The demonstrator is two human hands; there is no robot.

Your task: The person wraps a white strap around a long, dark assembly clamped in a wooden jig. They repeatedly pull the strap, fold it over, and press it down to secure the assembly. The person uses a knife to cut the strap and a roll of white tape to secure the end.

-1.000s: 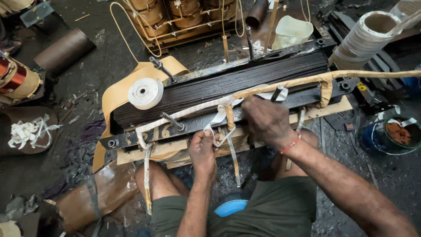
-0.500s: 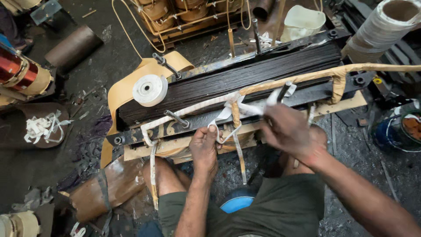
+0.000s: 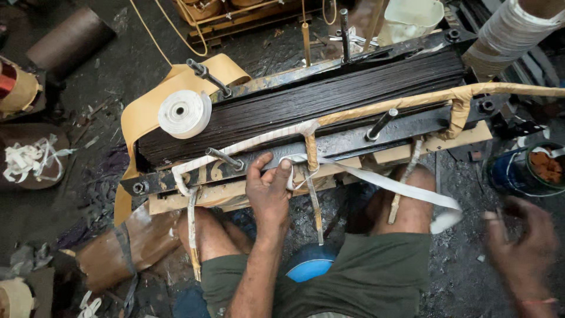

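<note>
White cloth tape (image 3: 388, 184), flat, taut, knotted beside left hand (image 3: 268, 188), trailing rightward

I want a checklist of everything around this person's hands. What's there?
Surface: dark, dirty floor with scraps.
Job's things: black laminated metal core in a bolted frame; white cloth tape runs from the frame toward the right hand; tape roll lies on the core.
Clutter: pile of white tape scraps, brown cylinder, blue can.
Hands: left hand presses tape at the frame; right hand blurred, away from the frame.
Cables: yellowish cord on the floor.
Surroundings: wrapped coil at upper right.
</note>
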